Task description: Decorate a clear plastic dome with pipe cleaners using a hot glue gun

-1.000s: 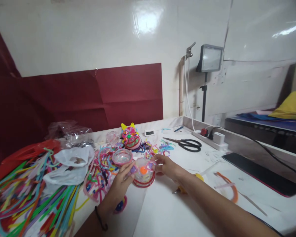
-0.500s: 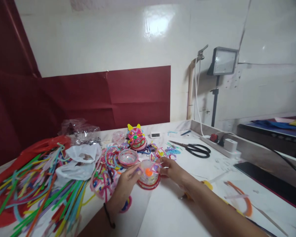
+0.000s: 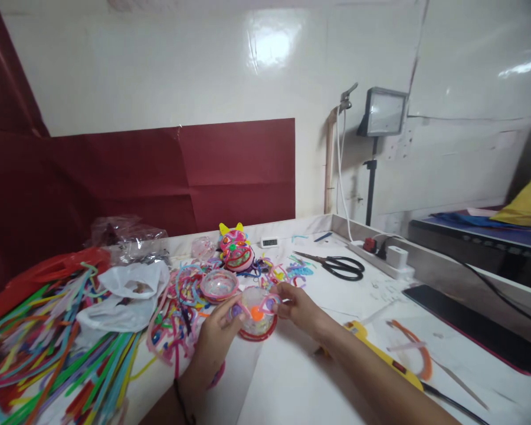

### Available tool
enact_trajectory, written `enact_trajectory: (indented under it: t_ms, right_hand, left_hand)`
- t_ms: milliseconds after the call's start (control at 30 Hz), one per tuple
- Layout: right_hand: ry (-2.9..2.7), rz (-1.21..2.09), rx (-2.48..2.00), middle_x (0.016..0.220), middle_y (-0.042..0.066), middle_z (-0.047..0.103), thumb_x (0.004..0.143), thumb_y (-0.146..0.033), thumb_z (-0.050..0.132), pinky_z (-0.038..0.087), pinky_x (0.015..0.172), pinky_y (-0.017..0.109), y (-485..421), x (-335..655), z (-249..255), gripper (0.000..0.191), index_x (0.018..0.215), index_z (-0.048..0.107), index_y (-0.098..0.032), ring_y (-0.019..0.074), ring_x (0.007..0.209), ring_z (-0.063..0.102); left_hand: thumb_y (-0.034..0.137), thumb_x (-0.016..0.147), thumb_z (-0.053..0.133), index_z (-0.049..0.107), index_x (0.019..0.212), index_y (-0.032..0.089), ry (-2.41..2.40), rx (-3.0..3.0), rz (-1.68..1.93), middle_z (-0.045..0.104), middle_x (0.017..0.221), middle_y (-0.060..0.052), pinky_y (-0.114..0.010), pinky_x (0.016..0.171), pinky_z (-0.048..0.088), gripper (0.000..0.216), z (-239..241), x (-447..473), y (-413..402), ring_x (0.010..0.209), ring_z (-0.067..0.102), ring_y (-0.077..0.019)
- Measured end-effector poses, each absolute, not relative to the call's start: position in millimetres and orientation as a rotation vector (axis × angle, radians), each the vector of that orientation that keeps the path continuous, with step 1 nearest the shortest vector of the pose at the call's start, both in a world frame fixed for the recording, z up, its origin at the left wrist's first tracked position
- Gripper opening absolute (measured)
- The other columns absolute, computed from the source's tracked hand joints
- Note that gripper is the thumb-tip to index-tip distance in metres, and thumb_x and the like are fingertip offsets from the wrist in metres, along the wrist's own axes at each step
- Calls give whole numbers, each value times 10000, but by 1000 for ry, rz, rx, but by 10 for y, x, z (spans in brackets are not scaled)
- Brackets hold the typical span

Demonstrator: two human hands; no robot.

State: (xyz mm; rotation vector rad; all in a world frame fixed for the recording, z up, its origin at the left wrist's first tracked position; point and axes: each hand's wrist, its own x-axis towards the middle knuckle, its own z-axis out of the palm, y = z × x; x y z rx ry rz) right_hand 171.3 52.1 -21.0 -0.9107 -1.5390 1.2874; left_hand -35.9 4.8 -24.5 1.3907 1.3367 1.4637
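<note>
My two hands hold a clear plastic dome between them on the white table. The dome has a red rim, an orange dot and pink and purple pipe-cleaner pieces on it. My left hand grips its left side with curled fingers. My right hand pinches its right side. Just behind the dome lies a second clear dome with a pink rim. A finished pink cat-like face with yellow ears stands further back.
A big heap of coloured pipe cleaners and a white plastic bag fill the left. Black scissors, a power strip, a yellow glue gun and a dark tablet lie to the right.
The view swung a little right, then back left. Both hands stayed on the dome, which sits slightly nearer to me now.
</note>
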Motion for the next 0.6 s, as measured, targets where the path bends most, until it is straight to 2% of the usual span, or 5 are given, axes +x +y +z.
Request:
enact_trajectory:
  t_ms: [300,600]
  right_hand:
    - [-1583,1255,-919,794,-10,552,602,-343,713,362,587,278,530,1738,-241,311,827,549,-203,114,610,454]
    - [-1649,1259,-870,843,-8,552,635,-264,656,373,610,281,484,1803,-168,257,840,514,-205,120,642,471]
  left_hand:
    - [319,575,765,711,1067,143,1322,1354,1483,672,1229,-130,-376,923,529,525,-202,-324,15,1108,639,-309]
    - [300,602,727,694,1074,168,1344,1357,1479,693,1200,-95,-343,892,545,491,-211,-311,-6,1062,668,-280]
